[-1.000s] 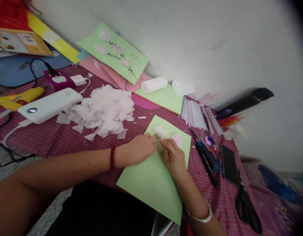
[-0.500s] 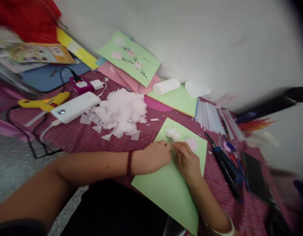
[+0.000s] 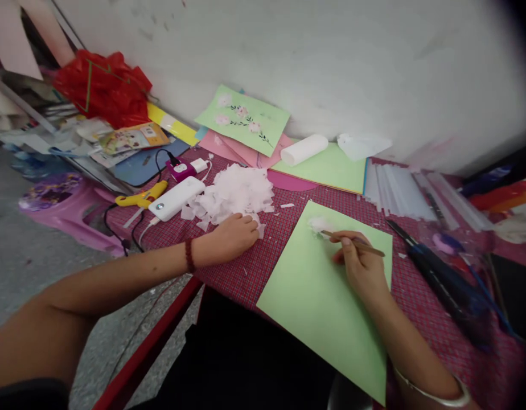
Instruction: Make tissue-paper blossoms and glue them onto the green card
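My right hand (image 3: 361, 262) is closed around slim brownish tweezers (image 3: 365, 246). Their tip meets a white paper flower (image 3: 318, 225) on the upper part of a light green sheet (image 3: 314, 296). To the left, my left hand (image 3: 226, 239) rests at the near edge of a heap of thin white paper pieces (image 3: 241, 191). Its fingers are bent downward, and their tips are partly hidden; a white piece shows right beside them. Whether that hand pinches a piece cannot be made out.
A yellow glue gun (image 3: 143, 196), white power bank (image 3: 177, 198) and purple socket adapter (image 3: 180, 169) lie left, with cables. Behind are a finished flower picture (image 3: 246, 119) and a white roll (image 3: 304, 150). Clear glue sticks (image 3: 397, 191) and a dark blue-black tool (image 3: 442, 279) are right.
My hands were together over the sheet; now my left hand has moved left to the paper heap. My right hand shows the tweezers at the white flower. The view has shifted left.
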Available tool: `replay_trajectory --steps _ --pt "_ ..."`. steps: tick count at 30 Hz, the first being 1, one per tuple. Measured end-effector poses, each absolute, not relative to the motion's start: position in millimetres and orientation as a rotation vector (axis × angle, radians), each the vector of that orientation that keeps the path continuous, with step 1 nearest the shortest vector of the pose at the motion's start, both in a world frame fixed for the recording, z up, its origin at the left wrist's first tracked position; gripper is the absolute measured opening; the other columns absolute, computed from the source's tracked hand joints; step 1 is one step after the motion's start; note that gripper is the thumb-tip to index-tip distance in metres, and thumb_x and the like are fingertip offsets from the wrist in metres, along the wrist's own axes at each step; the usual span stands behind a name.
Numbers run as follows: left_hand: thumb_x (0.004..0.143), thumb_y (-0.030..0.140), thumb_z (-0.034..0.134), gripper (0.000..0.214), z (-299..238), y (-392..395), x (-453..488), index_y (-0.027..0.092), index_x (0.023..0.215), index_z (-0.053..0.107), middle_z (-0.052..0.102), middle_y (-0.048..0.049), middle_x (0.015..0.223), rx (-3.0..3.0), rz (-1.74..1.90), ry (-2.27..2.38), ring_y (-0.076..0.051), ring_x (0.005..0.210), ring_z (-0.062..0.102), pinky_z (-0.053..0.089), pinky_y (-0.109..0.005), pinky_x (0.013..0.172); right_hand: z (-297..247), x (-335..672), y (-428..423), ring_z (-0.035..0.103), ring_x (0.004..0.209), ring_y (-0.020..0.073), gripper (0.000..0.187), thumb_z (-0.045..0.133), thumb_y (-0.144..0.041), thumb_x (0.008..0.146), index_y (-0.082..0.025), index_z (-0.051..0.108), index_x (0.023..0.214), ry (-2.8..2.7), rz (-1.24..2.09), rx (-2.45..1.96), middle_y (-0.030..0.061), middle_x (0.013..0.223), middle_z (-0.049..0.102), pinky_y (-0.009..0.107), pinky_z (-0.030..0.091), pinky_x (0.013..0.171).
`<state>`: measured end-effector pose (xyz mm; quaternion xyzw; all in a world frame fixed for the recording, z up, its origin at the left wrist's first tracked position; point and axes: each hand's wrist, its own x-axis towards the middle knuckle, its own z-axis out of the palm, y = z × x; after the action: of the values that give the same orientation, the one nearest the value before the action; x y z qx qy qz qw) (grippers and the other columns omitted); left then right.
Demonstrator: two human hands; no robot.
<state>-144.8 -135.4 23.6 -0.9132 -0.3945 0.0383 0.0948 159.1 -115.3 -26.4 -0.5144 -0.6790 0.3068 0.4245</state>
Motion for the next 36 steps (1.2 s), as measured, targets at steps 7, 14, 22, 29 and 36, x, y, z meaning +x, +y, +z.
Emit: replay_trajectory --steps 7,14,22,29,36 --pt "0.083 0.017 0.051 0.016 19.3 -116.3 -138.2 0.014 0.069 0.058 0.059 -0.0041 0.076 -2.792 -0.462 -1.643 -0.014 0.072 0.054 0.041 -0.028 0.068 -21.7 160.0 -116.5 0.055 0.052 0.0106 0.026 0.043 -0.039 0.095 -0.021 0.062 0.094 -1.675 0.766 -1.247 0.003 0.09 0.062 0.028 0.045 0.053" --pt "0.075 0.021 0.057 0.017 57.7 -82.4 -92.5 0.015 0.062 0.048 0.044 0.005 0.058 -3.006 -1.348 -2.088 -0.006 0.054 0.039 0.03 -0.02 0.051 -18.5 161.7 -111.3 0.052 0.048 0.0096 0.027 0.044 -0.042 0.093 -0.019 0.059 0.092 -1.462 0.898 -1.198 0.0023 0.083 0.06 0.026 0.041 0.045" --pt "0.076 0.024 0.058 0.011 24.9 -49.6 -36.1 0.014 0.077 0.062 0.057 0.0026 0.064 -3.597 -1.28 -1.787 -0.006 0.056 0.047 0.034 -0.02 0.053 -18.9 159.9 -103.1 0.053 0.047 0.0105 0.026 0.048 -0.041 0.091 -0.019 0.057 0.098 -1.505 0.969 -1.26 0.0033 0.084 0.063 0.025 0.042 0.045" --pt "0.078 0.021 0.056 0.011 18.7 -47.8 -50.2 0.016 0.079 0.066 0.069 -0.0029 0.09 -3.909 -0.546 -1.205 -0.011 0.08 0.06 0.044 -0.023 0.072 -16.9 162.7 -102.7 0.059 0.063 0.0137 0.022 0.045 -0.033 0.094 -0.021 0.062 0.098 -1.852 0.709 -1.213 0.0063 0.097 0.065 0.03 0.049 0.06" --pt "0.077 0.02 0.054 0.012 9.2 -42.1 -47.9 0.013 0.076 0.064 0.068 -0.0028 0.086 -3.623 -0.961 -1.643 -0.01 0.076 0.058 0.043 -0.023 0.072 -1.5 171.2 -109.4 0.056 0.059 0.0104 0.026 0.043 -0.035 0.095 -0.02 0.063 0.098 -1.739 0.72 -1.173 0.0056 0.095 0.063 0.027 0.048 0.055"
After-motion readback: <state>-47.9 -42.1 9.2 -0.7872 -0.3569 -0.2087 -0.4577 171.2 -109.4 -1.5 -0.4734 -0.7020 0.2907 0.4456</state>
